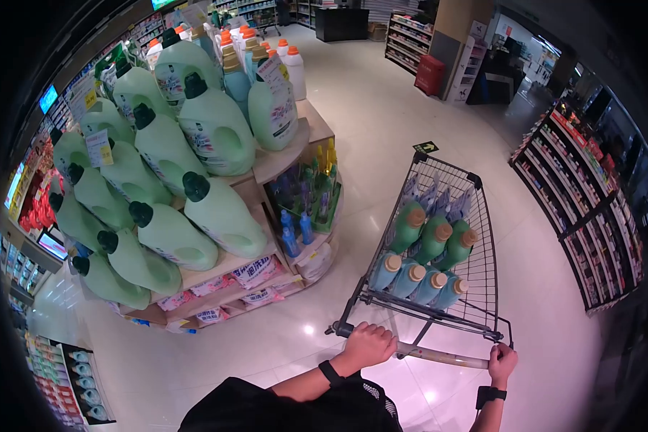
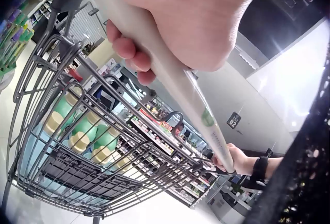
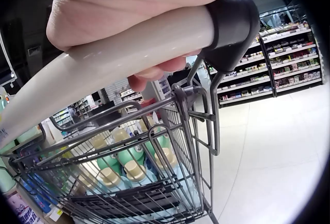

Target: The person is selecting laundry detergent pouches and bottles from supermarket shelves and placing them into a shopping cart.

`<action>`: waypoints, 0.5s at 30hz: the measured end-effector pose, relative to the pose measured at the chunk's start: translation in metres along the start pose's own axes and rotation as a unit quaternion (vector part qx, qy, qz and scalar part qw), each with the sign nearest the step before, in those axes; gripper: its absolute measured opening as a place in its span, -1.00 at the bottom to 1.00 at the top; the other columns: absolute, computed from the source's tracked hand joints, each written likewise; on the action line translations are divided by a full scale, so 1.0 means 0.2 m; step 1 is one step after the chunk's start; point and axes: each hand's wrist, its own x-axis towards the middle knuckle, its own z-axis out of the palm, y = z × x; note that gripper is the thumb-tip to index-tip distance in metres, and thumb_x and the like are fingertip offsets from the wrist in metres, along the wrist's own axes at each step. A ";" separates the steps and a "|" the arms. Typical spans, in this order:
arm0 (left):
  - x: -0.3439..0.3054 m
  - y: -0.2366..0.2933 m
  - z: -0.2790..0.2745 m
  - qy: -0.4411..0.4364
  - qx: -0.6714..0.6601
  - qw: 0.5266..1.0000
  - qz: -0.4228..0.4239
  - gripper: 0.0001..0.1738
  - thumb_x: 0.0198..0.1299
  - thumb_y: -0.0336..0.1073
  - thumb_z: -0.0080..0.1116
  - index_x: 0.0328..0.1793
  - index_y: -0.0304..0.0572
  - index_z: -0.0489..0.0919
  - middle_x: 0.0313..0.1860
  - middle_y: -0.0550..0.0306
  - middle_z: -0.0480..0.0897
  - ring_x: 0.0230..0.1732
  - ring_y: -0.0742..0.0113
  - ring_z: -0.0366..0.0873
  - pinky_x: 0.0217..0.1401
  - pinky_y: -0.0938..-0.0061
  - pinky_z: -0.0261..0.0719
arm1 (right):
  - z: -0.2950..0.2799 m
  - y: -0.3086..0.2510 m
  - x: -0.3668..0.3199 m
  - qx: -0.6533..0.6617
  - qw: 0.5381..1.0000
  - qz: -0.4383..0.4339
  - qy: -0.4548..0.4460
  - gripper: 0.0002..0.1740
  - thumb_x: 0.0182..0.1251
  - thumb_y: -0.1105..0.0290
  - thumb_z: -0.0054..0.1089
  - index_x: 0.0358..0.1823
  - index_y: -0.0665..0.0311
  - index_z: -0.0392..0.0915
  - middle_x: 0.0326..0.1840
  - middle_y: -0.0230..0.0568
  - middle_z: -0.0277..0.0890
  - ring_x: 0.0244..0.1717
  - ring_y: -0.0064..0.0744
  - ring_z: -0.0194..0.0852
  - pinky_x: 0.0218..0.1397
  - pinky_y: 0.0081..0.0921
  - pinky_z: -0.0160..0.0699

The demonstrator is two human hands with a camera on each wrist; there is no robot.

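A wire shopping cart (image 1: 491, 263) stands in front of me, seen from above in the head view. My left hand (image 1: 369, 347) grips the left end of its pale push handle (image 1: 443, 356), fingers curled round the bar. At the right end my right hand (image 1: 502, 362) holds the same handle, close to the black end piece (image 3: 234, 26). Inside the basket, light blue bottles (image 1: 407, 279) with tan caps line the near side. Green bottles (image 1: 433, 241) stand behind them, and white-and-purple packs (image 1: 433, 198) lie at the far end.
To the left, a stepped display holds large pale green detergent jugs (image 1: 219, 133), with bagged packs (image 1: 255, 270) below. A curved shelf (image 1: 583, 209) of small goods stands at the right. A red bin (image 1: 430, 75) and a floor arrow sign (image 1: 425, 147) are farther ahead.
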 end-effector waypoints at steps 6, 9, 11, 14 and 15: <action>0.29 -0.02 0.16 -0.003 0.001 1.000 -0.017 -0.69 0.14 -0.20 0.19 -0.64 -0.08 0.52 -0.69 0.20 0.50 -0.62 0.25 0.52 -0.44 0.38 0.42 | 0.12 0.11 0.46 -0.008 1.000 -0.026 0.001 -0.75 0.09 0.33 0.16 -0.68 0.26 0.47 -0.75 -0.15 0.38 -0.68 -0.04 0.38 -0.54 -0.22 0.30; 0.37 0.10 0.33 -0.003 -0.012 1.000 -0.026 -0.69 0.15 -0.20 0.18 -0.63 -0.08 0.52 -0.69 0.20 0.50 -0.63 0.25 0.52 -0.45 0.38 0.42 | 0.09 0.31 0.58 -0.018 1.000 -0.008 -0.011 -0.71 0.10 0.31 0.16 -0.72 0.26 0.48 -0.77 -0.15 0.38 -0.70 -0.03 0.38 -0.54 -0.22 0.33; 0.39 0.21 0.45 -0.004 -0.032 0.999 -0.010 -0.69 0.15 -0.20 0.18 -0.64 -0.07 0.51 -0.69 0.20 0.50 -0.63 0.24 0.52 -0.46 0.37 0.43 | 0.04 0.51 0.52 -0.030 0.999 0.005 -0.011 -0.69 0.11 0.31 0.16 -0.74 0.26 0.47 -0.77 -0.14 0.39 -0.70 -0.02 0.38 -0.54 -0.21 0.33; 0.40 0.38 0.64 -0.023 -0.039 0.999 0.020 -0.68 0.14 -0.19 0.18 -0.64 -0.06 0.50 -0.69 0.20 0.50 -0.63 0.25 0.53 -0.45 0.37 0.43 | -0.03 0.74 0.43 -0.054 0.998 0.030 -0.004 -0.66 0.12 0.29 0.17 -0.76 0.27 0.47 -0.76 -0.11 0.42 -0.68 0.01 0.40 -0.54 -0.20 0.33; 0.42 0.41 0.67 -0.031 -0.045 0.998 0.028 -0.68 0.14 -0.19 0.18 -0.64 -0.06 0.50 -0.69 0.20 0.50 -0.63 0.25 0.53 -0.45 0.37 0.43 | 0.00 0.80 0.43 -0.045 0.999 0.029 -0.006 -0.66 0.12 0.28 0.17 -0.75 0.27 0.47 -0.75 -0.10 0.42 -0.68 0.02 0.40 -0.54 -0.19 0.33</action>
